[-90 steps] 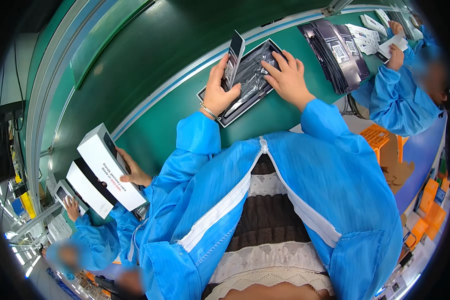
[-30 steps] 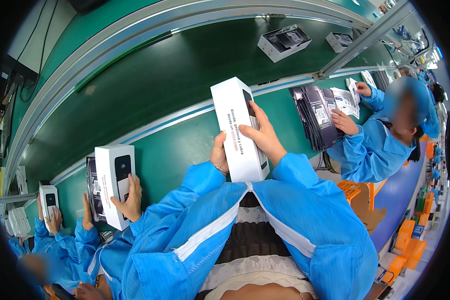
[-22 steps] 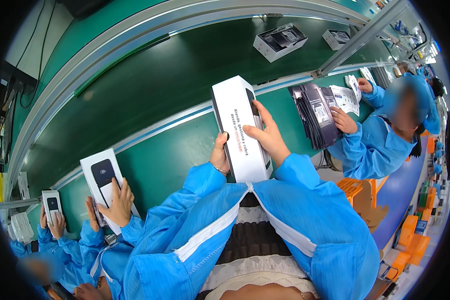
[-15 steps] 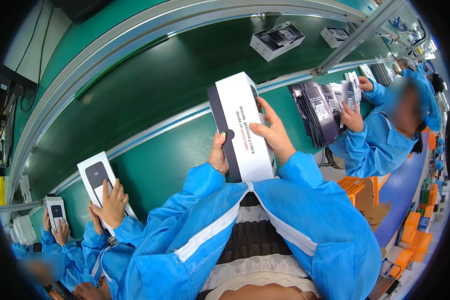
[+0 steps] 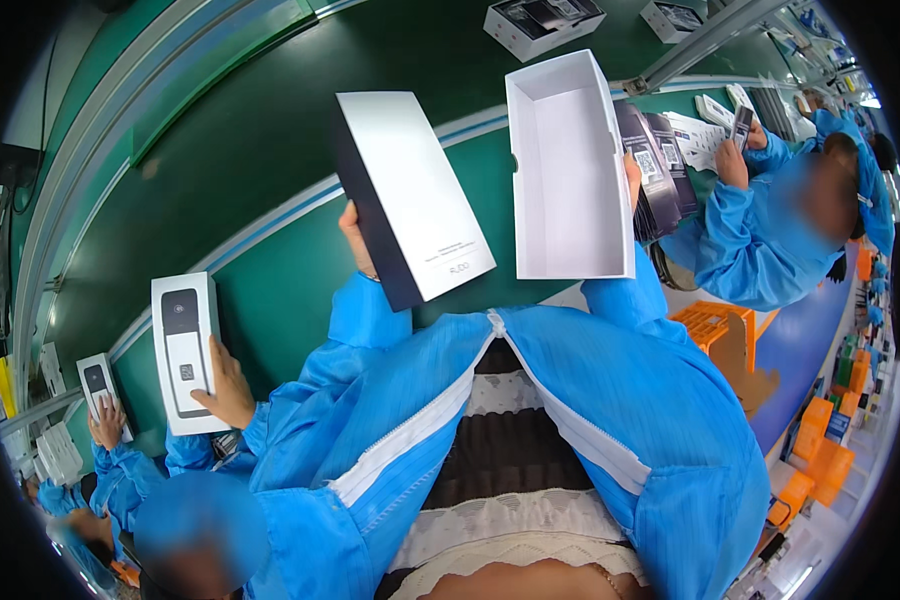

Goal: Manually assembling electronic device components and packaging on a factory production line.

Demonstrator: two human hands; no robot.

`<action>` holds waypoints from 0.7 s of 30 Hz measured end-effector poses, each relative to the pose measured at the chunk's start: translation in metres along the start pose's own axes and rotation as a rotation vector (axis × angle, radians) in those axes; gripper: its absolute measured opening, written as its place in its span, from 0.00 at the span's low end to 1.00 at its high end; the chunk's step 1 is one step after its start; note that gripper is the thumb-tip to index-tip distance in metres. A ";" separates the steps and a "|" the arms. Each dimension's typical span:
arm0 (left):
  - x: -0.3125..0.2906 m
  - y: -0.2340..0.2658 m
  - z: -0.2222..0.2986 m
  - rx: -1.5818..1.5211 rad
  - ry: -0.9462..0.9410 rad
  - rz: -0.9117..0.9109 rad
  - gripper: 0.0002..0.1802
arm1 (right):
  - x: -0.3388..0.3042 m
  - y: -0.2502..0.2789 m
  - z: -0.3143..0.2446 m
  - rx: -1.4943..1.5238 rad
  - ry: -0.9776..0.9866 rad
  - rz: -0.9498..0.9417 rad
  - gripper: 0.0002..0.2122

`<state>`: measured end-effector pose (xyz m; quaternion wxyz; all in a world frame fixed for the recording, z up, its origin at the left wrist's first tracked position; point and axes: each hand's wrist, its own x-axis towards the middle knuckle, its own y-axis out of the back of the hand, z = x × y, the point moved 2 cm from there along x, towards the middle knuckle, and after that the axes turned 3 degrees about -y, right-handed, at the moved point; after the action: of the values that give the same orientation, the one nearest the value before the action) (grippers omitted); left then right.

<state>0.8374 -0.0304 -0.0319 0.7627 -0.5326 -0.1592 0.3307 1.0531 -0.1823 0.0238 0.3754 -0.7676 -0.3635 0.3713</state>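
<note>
Two separate parts of a carton are in my hands above the green bench. My left hand (image 5: 357, 238) grips the left edge of a box part (image 5: 410, 185) with a white face, small print near its lower end and a dark side; its inside is turned away. Closed on the right wall of an open white box part (image 5: 573, 165) is my right hand (image 5: 633, 182), mostly hidden behind it. That part faces me with its hollow, which holds nothing I can see, and has a small notch in its left edge.
A co-worker at left has a hand on a white box (image 5: 183, 350); another box (image 5: 104, 395) stands beyond. At right a co-worker holds a small dark item (image 5: 740, 128) near dark leaflets (image 5: 655, 165). Filled boxes (image 5: 542, 25) lie across the metal rail (image 5: 300, 205). An orange crate (image 5: 715, 325) is at lower right.
The closed box in my hands has come apart into two parts. My left hand moved left with one, my right hand moved right with the other, its hollow now showing.
</note>
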 end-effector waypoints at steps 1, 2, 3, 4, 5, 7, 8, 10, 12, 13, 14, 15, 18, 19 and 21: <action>-0.002 0.001 0.001 0.057 -0.025 0.030 0.35 | -0.001 0.002 0.002 0.002 0.002 0.009 0.24; -0.002 0.003 0.000 0.056 -0.015 0.034 0.35 | -0.002 0.003 0.003 0.000 0.012 0.017 0.24; -0.005 0.005 0.001 0.089 -0.019 0.055 0.35 | -0.004 0.003 0.007 -0.002 0.013 0.020 0.23; -0.008 0.006 0.002 0.121 -0.021 0.075 0.34 | -0.004 0.003 0.010 -0.003 0.015 0.024 0.23; -0.010 0.006 0.000 0.117 -0.048 0.114 0.33 | -0.003 0.002 0.013 -0.004 0.016 0.027 0.23; -0.010 0.014 0.000 0.216 -0.091 0.099 0.33 | -0.006 0.000 0.019 -0.006 0.012 0.040 0.23; -0.013 0.017 0.001 0.314 -0.139 0.071 0.33 | -0.007 0.000 0.020 -0.006 0.008 0.045 0.23; -0.020 0.000 -0.002 0.379 -0.189 0.105 0.32 | -0.010 0.002 0.023 -0.002 0.005 0.054 0.23; -0.021 -0.007 0.002 0.595 -0.279 0.103 0.32 | -0.017 0.001 0.022 -0.001 0.020 0.051 0.23; -0.020 0.000 -0.001 0.279 -0.203 0.077 0.32 | -0.019 0.002 0.022 -0.003 0.023 0.047 0.23; -0.021 0.006 0.003 0.283 -0.205 0.079 0.32 | -0.019 0.001 0.024 -0.006 0.027 0.043 0.23; -0.022 0.004 0.004 0.412 -0.217 0.096 0.32 | -0.021 0.003 0.024 -0.010 0.035 0.045 0.23; -0.027 -0.002 0.006 0.293 -0.139 0.096 0.29 | -0.016 0.007 0.029 -0.024 0.068 0.055 0.23; -0.029 -0.006 0.007 0.047 -0.058 0.083 0.27 | -0.014 0.007 0.030 -0.030 0.079 0.057 0.23; -0.027 0.008 0.010 0.038 -0.079 0.055 0.28 | -0.003 0.016 0.032 -0.101 0.148 0.143 0.22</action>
<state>0.8093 -0.0398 -0.0323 0.7565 -0.5086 -0.1681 0.3752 1.0299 -0.1822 -0.0033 0.3343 -0.8349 -0.2973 0.3206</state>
